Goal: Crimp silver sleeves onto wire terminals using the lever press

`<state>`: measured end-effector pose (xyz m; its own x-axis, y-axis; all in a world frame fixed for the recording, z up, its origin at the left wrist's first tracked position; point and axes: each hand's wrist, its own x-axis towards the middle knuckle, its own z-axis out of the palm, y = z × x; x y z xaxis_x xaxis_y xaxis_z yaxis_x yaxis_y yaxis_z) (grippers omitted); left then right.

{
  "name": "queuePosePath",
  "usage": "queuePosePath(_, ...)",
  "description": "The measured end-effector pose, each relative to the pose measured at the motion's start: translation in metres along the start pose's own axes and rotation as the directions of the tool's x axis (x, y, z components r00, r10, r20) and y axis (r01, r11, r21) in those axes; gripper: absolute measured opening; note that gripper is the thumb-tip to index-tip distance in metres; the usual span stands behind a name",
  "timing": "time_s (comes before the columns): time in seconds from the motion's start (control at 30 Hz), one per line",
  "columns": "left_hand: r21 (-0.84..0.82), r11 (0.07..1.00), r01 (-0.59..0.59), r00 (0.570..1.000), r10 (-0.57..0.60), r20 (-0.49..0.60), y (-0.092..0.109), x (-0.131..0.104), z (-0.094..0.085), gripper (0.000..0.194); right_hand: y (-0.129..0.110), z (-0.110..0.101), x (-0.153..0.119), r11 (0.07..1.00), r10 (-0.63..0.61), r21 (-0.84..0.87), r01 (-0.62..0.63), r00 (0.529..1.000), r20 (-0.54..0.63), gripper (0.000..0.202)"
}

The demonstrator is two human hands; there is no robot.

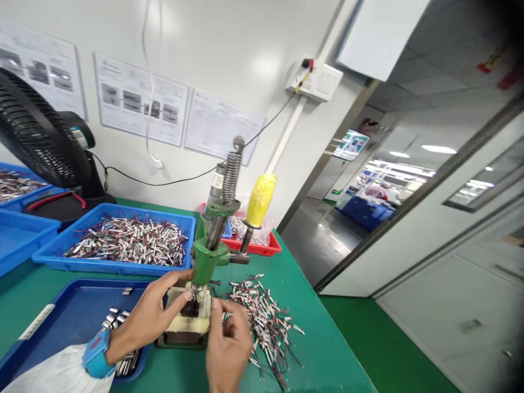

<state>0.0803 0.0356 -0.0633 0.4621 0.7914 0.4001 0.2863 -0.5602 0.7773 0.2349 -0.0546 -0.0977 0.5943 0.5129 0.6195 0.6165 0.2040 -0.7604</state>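
Observation:
A green hand press (204, 262) with a spring and a yellow-wrapped lever (261, 201) stands on the green table. My left hand (153, 311) reaches to the press head from the left, thumb and fingers apart around its lower end, near the pale fixture block (189, 325). Whether it holds a small part there is hidden. Just right of the block, my right hand (229, 341) has its fingers curled with thumb and index close together; what they hold, if anything, is too small to name. Beside it lies a pile of small silvery parts with red and black wires (266, 316).
A dark blue tray (69, 305) with metal cylinders lies at the left front. Behind it a blue bin (118, 268) holds many wired parts. A red tray (272, 245) stands behind the press, a black fan (41, 131) at the back left. The table's right edge (327, 322) borders a doorway.

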Motion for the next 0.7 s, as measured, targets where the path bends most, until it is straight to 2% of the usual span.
queuePosePath(0.07, -0.007, 1.000, -0.013, 1.000, 0.013, -0.007, -0.005, 0.000, -0.003, 0.038, -0.012, -0.014, 0.033, 0.999, 0.037, -0.002, -0.037, 0.996, -0.084, 0.032)
queuePosePath(0.17, -0.042, 0.998, -0.044, 0.999, 0.045, 0.019, -0.008, 0.002, -0.008, 0.029, -0.055, -0.019, 0.115, 0.997, 0.030, 0.075, -0.023, 0.995, -0.090, 0.057)
queuePosePath(0.23, -0.062, 0.997, -0.048, 0.998, 0.050, 0.029, -0.009, 0.003, -0.009, 0.027, -0.090, -0.014, 0.173, 0.982, -0.065, 0.176, 0.064, 0.998, -0.002, 0.064)
queuePosePath(0.27, -0.068, 0.997, -0.044, 0.999, 0.046, 0.027, -0.008, 0.003, -0.009, 0.027, -0.106, -0.010, 0.197, 0.977, -0.094, 0.198, 0.078, 0.993, 0.071, 0.061)
queuePosePath(0.33, -0.077, 0.996, -0.041, 0.999, 0.042, 0.021, -0.008, 0.002, -0.009, 0.027, -0.132, -0.005, 0.221, 0.981, 0.001, 0.186, -0.048, 0.970, 0.244, 0.053)
queuePosePath(0.4, -0.090, 0.995, -0.049, 0.998, 0.052, 0.021, -0.009, 0.002, -0.008, 0.026, -0.150, -0.007, 0.211, 0.967, 0.085, 0.213, -0.138, 0.967, 0.242, 0.046)
queuePosePath(0.43, -0.099, 0.994, -0.056, 0.998, 0.059, 0.029, -0.009, 0.001, -0.008, 0.026, -0.156, -0.010, 0.197, 0.967, 0.057, 0.245, -0.074, 0.996, 0.075, 0.040)
queuePosePath(0.47, -0.110, 0.992, -0.057, 0.997, 0.062, 0.041, -0.010, 0.001, -0.007, 0.026, -0.159, -0.015, 0.180, 0.956, -0.004, 0.289, 0.048, 0.989, -0.151, 0.036)
queuePosePath(0.5, -0.121, 0.991, -0.053, 0.997, 0.060, 0.051, -0.010, 0.001, -0.007, 0.027, -0.160, -0.021, 0.164, 0.935, -0.035, 0.330, 0.126, 0.963, -0.268, 0.033)
queuePosePath(0.57, -0.132, 0.991, -0.037, 0.997, 0.045, 0.057, -0.011, 0.000, -0.006, 0.027, -0.156, -0.031, 0.145, 0.927, -0.093, 0.324, 0.192, 0.951, -0.296, 0.031)
queuePosePath(0.63, -0.121, 0.992, -0.020, 0.999, 0.024, 0.039, -0.012, 0.001, -0.005, 0.028, -0.141, -0.038, 0.145, 0.935, -0.155, 0.296, 0.197, 0.975, -0.159, 0.038)
queuePosePath(0.7, -0.107, 0.994, -0.014, 0.999, 0.018, 0.031, -0.012, 0.001, -0.004, 0.027, -0.112, -0.040, 0.152, 0.958, -0.156, 0.230, 0.173, 0.984, -0.090, 0.047)
